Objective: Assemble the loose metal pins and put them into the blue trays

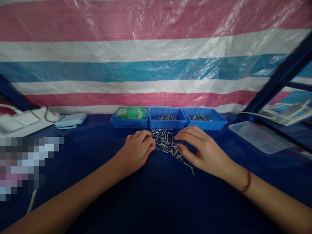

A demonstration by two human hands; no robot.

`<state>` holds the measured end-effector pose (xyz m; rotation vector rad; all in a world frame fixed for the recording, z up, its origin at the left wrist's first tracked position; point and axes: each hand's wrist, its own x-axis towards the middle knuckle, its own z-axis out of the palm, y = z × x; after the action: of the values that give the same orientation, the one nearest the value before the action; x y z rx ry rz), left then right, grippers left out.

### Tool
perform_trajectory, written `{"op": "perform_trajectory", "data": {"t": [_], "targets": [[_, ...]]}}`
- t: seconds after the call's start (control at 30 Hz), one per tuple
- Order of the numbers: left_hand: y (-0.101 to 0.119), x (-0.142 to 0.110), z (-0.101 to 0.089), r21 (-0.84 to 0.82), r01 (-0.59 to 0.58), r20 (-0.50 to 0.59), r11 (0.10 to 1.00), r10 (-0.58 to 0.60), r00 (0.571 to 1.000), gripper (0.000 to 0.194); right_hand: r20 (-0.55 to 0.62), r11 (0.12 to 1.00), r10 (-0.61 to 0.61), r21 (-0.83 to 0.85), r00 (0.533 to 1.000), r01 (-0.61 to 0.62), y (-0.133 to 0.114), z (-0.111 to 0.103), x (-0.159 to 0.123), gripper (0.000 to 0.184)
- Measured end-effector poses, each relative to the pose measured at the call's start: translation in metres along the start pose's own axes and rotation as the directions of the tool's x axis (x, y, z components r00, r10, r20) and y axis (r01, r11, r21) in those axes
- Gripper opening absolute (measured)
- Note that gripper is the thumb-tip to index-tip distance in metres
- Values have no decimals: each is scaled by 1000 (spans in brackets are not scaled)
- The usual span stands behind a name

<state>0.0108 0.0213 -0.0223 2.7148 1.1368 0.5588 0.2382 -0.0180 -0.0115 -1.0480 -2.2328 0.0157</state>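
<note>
A loose heap of silvery blind rivets (168, 143) with thin pins lies on the dark blue tabletop. At the heap's left edge is my left hand (137, 148), its fingers curled with the tips pressed together; whatever they may hold is hidden. My right hand (198, 146) arches over the right side of the pile, thumb and fingers apart, with nothing visible between them. Behind the heap stand three blue bins: the middle bin (168, 124) and the right bin (207, 125) contain similar rivets, and the left bin (129, 123) contains green plastic packets (136, 112).
On the right lies a translucent plastic lid (260, 138) beside a blue metal frame (280, 74). A light blue case (70, 120) and a white power strip (26, 122) with cables sit at the left. Striped plastic sheeting (146, 70) hangs behind the table.
</note>
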Motion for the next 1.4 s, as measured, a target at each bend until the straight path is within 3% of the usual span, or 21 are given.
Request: {"op": "perform_trajectory", "data": {"t": [0.1,0.2,0.3,0.4,0.57,0.77,1.23,1.4], "targets": [[11,2,4,-394,53,-117,918,-107,987,13,-26,991,68,115,997,-64,-8,3,0,16],[25,1,10,-750,153,-43,643,-278,960,14,-48,947,184,276,982,-164,-19,8,-2,13],[36,-3,15,-879,213,71,427,-324,943,17,-61,885,271,408,961,-223,-31,12,-3,10],[44,-5,15,-906,253,145,338,-312,939,18,-44,817,328,515,944,-260,-37,15,-3,8],[46,-6,15,-916,229,146,328,-260,955,19,4,711,424,618,906,-336,-35,18,-3,13],[46,-6,17,-930,213,153,298,-214,965,19,30,651,366,706,930,-278,-34,17,-2,7],[46,-11,23,-954,213,163,211,-233,959,10,-69,790,329,567,942,-234,-37,13,-3,5],[46,-10,24,-947,166,71,276,-324,943,7,-81,813,322,535,943,-231,-37,14,-3,9]]}}
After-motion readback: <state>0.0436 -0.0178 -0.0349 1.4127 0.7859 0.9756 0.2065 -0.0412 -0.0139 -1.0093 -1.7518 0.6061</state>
